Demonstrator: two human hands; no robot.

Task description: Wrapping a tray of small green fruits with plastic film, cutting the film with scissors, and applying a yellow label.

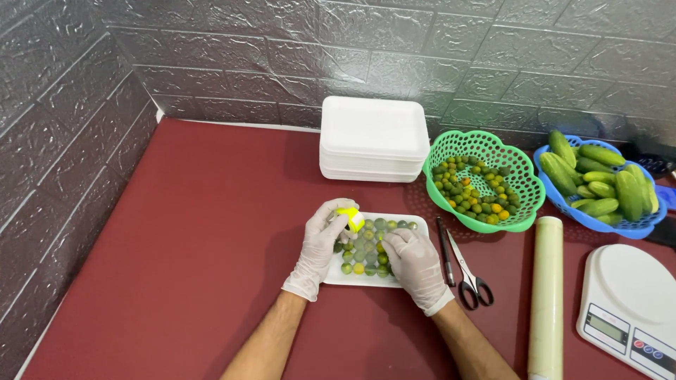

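Left hand [320, 243]: gloved, fingers curled around a small yellow roll [351, 218], held over the tray's left end.
Right hand [415, 264]: gloved, fingers bent, pressing flat on the film-covered fruit; nothing grasped.
Tray [415, 222]: white foam, on the red table [204, 232], filled with small green fruit [367, 250].
Beside it: scissors [468, 271] just right, green basket [486, 179] behind.

Bare maroon table [211, 232] left of the foam tray [415, 219]: free approach. Obstacles: stacked foam trays [373, 141] behind; pen [443, 248], scissors [468, 274], film roll [547, 295], kitchen scale [630, 302] to the right; green basket [524, 204] and blue basket [556, 197] beyond.
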